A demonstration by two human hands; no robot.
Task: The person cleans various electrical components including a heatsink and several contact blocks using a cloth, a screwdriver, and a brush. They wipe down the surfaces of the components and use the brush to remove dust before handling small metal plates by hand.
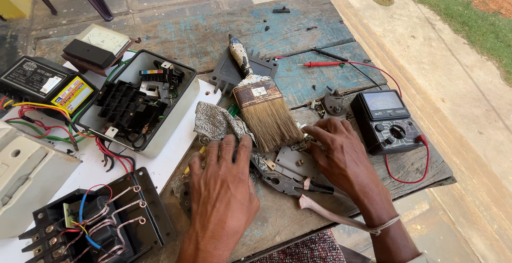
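L hand [223, 180] grip flat, open on cloth [216, 122] | R hand [341, 153] fingers spread on metal plate [298, 161], holds nothing

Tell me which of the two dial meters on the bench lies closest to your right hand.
The dark multimeter with the red lead, just beyond the right hand. The other meter, pale-faced, sits far off at the bench's back left.

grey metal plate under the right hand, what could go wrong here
1. The right hand presses on the grey metal plate beside pliers; its edges or the plier tips might nick the fingers.
2. The worn paintbrush leans across the clutter and could roll off it.
3. The black multimeter sits near the wooden table's edge, its red lead looping close to the wrist; a snag could pull it off.
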